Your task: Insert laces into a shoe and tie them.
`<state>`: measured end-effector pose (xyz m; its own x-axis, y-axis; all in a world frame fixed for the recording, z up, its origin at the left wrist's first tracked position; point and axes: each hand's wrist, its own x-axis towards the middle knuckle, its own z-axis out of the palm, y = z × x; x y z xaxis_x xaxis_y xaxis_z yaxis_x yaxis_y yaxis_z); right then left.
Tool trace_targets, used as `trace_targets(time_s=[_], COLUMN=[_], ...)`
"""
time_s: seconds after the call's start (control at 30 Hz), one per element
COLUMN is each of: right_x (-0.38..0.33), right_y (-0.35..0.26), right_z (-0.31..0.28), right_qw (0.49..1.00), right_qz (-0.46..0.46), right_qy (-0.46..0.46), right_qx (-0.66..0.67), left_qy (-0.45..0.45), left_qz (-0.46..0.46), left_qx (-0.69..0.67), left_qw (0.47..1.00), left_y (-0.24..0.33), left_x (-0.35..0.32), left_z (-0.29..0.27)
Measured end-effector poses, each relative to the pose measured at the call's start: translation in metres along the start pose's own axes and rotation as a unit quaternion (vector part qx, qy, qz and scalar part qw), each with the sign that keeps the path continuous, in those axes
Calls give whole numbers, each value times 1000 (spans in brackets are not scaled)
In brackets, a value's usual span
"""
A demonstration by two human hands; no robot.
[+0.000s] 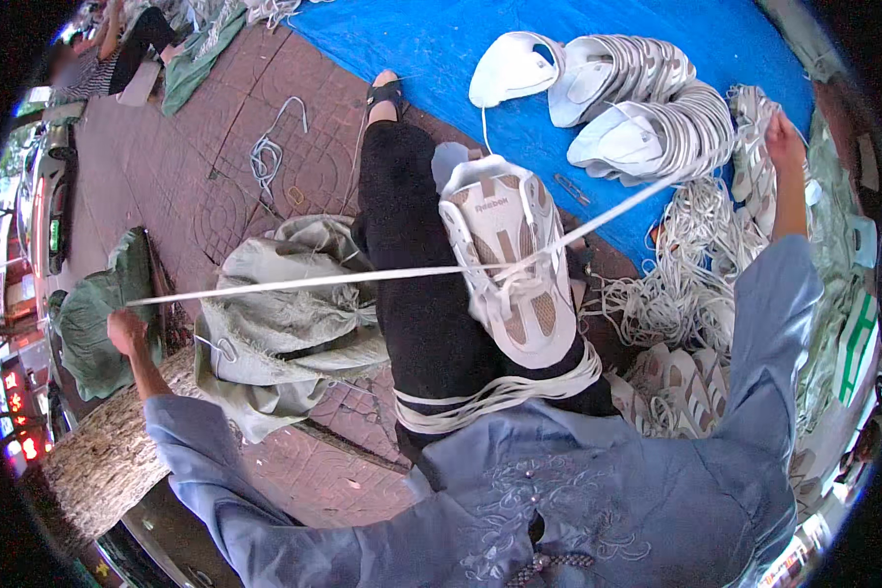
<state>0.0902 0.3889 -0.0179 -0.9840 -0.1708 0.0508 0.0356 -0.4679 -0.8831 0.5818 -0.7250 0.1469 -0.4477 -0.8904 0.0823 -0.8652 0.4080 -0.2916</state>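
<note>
Holding lace taut, left hand wide, right hand forward

I see a long, off-white shoe upper with tan mesh panels, a flat white fabric lace and black cloth trousers. At one o'clock lies a bright-blue plastic sheet; at ten, reddish-brown paving patterned with curves; at six, an embroidered blue-grey fabric shirt.
</note>
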Motion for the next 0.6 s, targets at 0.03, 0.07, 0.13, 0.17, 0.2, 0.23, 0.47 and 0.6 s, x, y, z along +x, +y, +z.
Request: trace_targets(time_s=[0.03, 0.07, 0.13, 0.17, 0.2, 0.23, 0.47, 0.6], right_x=[-4, -13, -29, -32, -41, -64, -176, -195], right_y=[6, 15, 38, 60, 75, 79, 134, 144], right_z=[-5, 7, 58, 113, 179, 229, 402, 400], right_qw=[1000, 944, 648, 435, 601, 629, 734, 696], right_qz=[11, 129, 107, -31, -69, -78, -147, -157], right_qy=[8, 78, 66, -12, -19, -107, -420, -433], right_qx=[-21, -294, -751, -900, -796, -766, -512, -551], left_qy=[-23, -3, 89, 151, 254, 183, 49, 40], left_qz=[10, 39, 96, 183, 332, 362, 668, 670], left_qx=[-2, 32, 49, 24, 1, 8, -345, -287], left_qw=[1000, 999, 990, 971, 909, 914, 658, 683], left_y=[38, 81, 142, 158, 158, 234, 356, 359], left_x=[-11, -38, -86, -102, -101, -156, -435, -444], left_z=[25, 40, 25, 17, 18, -5, -63, -44])
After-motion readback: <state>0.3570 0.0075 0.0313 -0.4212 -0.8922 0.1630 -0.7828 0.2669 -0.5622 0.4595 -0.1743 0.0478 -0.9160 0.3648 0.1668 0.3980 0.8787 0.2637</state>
